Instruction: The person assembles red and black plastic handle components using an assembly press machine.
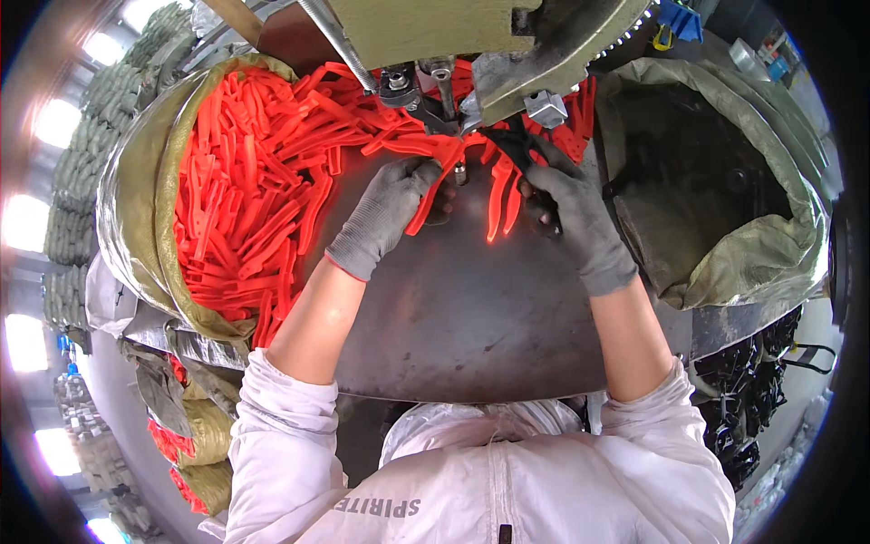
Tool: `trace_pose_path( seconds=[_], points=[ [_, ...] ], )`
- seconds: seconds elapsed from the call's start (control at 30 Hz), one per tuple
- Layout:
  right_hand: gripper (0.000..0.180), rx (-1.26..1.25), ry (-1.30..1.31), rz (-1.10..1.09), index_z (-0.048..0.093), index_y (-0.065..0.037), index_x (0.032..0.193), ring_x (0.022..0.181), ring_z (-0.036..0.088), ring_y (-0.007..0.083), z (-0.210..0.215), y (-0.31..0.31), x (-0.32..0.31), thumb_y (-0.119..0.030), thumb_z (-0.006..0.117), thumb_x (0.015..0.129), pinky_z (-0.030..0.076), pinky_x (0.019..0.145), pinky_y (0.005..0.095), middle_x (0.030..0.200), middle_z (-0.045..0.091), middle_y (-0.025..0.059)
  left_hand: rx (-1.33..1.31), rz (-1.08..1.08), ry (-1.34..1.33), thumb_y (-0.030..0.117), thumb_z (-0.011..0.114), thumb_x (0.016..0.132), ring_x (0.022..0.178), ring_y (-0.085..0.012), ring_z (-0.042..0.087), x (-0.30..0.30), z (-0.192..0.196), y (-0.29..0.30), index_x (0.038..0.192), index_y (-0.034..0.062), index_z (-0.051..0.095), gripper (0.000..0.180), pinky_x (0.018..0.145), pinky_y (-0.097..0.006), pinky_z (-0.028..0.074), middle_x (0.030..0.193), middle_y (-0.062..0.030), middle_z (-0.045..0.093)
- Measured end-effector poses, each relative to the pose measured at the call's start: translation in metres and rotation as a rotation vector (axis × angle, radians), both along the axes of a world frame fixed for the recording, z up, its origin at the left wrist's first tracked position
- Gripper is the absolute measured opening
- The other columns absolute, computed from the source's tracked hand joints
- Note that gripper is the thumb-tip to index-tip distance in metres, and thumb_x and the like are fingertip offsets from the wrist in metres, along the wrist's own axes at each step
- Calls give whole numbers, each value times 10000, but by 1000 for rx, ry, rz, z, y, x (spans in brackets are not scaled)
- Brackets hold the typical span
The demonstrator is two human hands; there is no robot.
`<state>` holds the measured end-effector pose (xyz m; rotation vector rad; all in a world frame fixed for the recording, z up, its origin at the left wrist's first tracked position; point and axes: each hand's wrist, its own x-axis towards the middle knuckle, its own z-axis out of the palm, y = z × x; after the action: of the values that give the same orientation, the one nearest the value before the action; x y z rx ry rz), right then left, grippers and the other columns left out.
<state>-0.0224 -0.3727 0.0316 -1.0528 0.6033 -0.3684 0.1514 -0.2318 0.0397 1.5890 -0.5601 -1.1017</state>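
My left hand [390, 204], in a grey knit glove, is closed on a curved red plastic handle [432, 186]. The handle slants up beneath the machine head, beside a short metal pin [460, 172]. At the right of the pin, my gloved right hand [569, 204] is closed round a black part [513, 143], whose far end reaches under the machine. Two red prongs [495, 199] hang by the right fingers; whether they join the black part I cannot tell. Some fingertips of both hands are hidden.
A large heap of red handles [245, 199] spills from an open sack [145, 199] at left. The machine head [435, 32] overhangs the dark metal table [462, 326]. An open sack [770, 263] with a dark inside stands at right. Black pieces [748, 399] lie below it.
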Motion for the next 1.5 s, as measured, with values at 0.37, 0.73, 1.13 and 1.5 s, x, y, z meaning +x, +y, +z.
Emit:
trace_pose_path(
  seconds=[0.37, 0.73, 1.13, 1.5],
  points=[
    [527, -311, 146, 88, 422, -32, 1357, 476, 412, 42, 1, 19, 27, -166, 562, 867, 343, 434, 213, 678, 480, -10, 68, -13, -62, 226, 533, 941, 699, -186, 642, 5, 3, -5, 1037, -13, 594, 264, 671, -308, 541, 833, -99, 644],
    [542, -212, 171, 162, 389, -115, 1390, 452, 409, 48, -22, 18, 29, -80, 498, 860, 335, 392, 205, 651, 470, -4, 183, -283, -1240, 214, 654, 816, 1024, -376, 562, 65, -53, -21, 1166, 44, 522, 411, 862, -459, 459, 1120, -197, 582],
    [575, -300, 282, 202, 337, -81, 1411, 486, 455, 60, 9, 20, 20, -116, 514, 865, 389, 439, 224, 667, 513, 23, 556, -313, -1574, 266, 642, 809, 976, -328, 600, 53, -49, 36, 1306, 74, 396, 586, 770, -420, 526, 1062, -165, 575],
    [600, -226, 253, 235, 307, -85, 1429, 496, 457, 61, 8, 19, 16, -103, 501, 862, 406, 461, 220, 675, 512, 19, 120, 134, -793, 180, 618, 866, 706, -256, 641, 47, -54, 63, 1083, 39, 540, 270, 649, -331, 520, 850, -111, 636]
  ],
)
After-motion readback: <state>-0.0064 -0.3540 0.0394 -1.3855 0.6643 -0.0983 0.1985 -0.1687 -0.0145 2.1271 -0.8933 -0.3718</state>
